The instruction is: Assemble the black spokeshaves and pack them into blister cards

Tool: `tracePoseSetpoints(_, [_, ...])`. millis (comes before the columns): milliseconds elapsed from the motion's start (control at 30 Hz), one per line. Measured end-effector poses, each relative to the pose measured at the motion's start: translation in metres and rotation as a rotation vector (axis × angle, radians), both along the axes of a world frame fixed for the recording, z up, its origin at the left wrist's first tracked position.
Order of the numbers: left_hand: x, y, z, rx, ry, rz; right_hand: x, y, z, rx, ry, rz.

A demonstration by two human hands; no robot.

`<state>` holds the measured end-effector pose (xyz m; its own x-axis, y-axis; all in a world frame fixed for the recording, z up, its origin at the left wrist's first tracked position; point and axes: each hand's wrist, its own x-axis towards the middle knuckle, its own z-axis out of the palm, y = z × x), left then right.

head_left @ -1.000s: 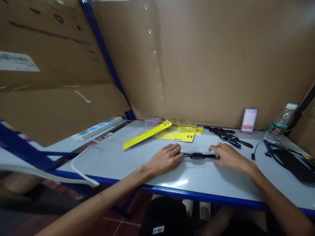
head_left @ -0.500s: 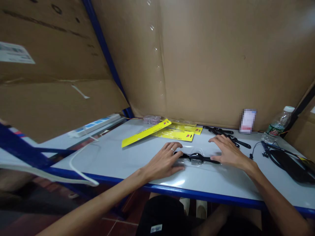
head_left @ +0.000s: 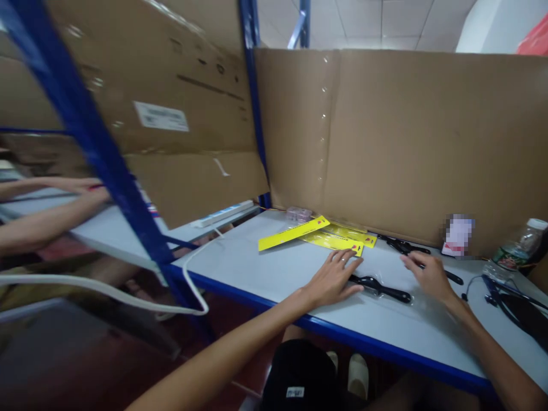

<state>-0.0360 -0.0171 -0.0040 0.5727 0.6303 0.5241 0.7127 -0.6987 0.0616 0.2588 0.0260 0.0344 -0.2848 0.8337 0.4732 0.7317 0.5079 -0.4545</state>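
Lying on the pale tabletop (head_left: 257,277) right of centre, a black strap-like piece (head_left: 391,293) has its left end between the thumb and fingers of the left hand (head_left: 334,279), which are spread. Farther right, the right hand (head_left: 430,278) is bent near piled black straps (head_left: 399,245); whether its fingers pinch anything cannot be told. Yellow cards (head_left: 291,234) overlap just below the frame's centre; a bottle (head_left: 514,255) occupies the right edge.

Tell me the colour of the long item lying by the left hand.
Black: the item shows in the head view, the only one.
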Motion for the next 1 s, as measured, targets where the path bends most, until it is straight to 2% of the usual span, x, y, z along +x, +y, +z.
tracePoseSetpoints(67, [0.000,-0.001,-0.001,0.001,-0.007,-0.005,-0.001,0.007,-0.002,0.056,0.010,-0.153])
tracePoseSetpoints(100, [-0.001,-0.001,-0.002,0.000,-0.025,0.004,-0.004,0.011,-0.001,0.079,0.000,-0.185])
tracePoseSetpoints(200, [-0.002,-0.002,-0.003,0.000,-0.061,0.024,-0.023,0.017,0.006,0.119,-0.104,-0.182])
tracePoseSetpoints(267, [-0.001,-0.002,-0.004,0.004,-0.050,0.012,-0.048,0.019,0.017,0.111,-0.260,-0.165])
tracePoseSetpoints(333, [-0.001,-0.001,-0.005,0.006,-0.037,-0.006,-0.081,0.023,0.028,0.114,-0.500,-0.104])
tracePoseSetpoints(467, [-0.001,0.000,-0.006,-0.006,-0.028,-0.011,-0.156,0.048,0.040,0.148,-0.620,0.060])
tracePoseSetpoints(600, [-0.001,-0.001,-0.006,-0.020,-0.013,-0.008,-0.219,0.081,0.032,0.197,-0.695,0.204])
tracePoseSetpoints(700, [-0.002,-0.001,-0.007,-0.017,-0.009,0.005,-0.248,0.097,0.022,0.229,-0.741,0.285])
tracePoseSetpoints(833, [-0.002,0.000,-0.007,-0.019,0.003,0.011,-0.263,0.106,0.021,0.252,-0.772,0.336])
tracePoseSetpoints(933, [-0.002,-0.001,-0.006,-0.030,-0.008,-0.010,-0.253,0.102,0.040,0.251,-0.768,0.322])
tracePoseSetpoints(1000, [-0.003,-0.001,-0.006,-0.033,-0.020,-0.015,-0.235,0.091,0.059,0.244,-0.749,0.270])
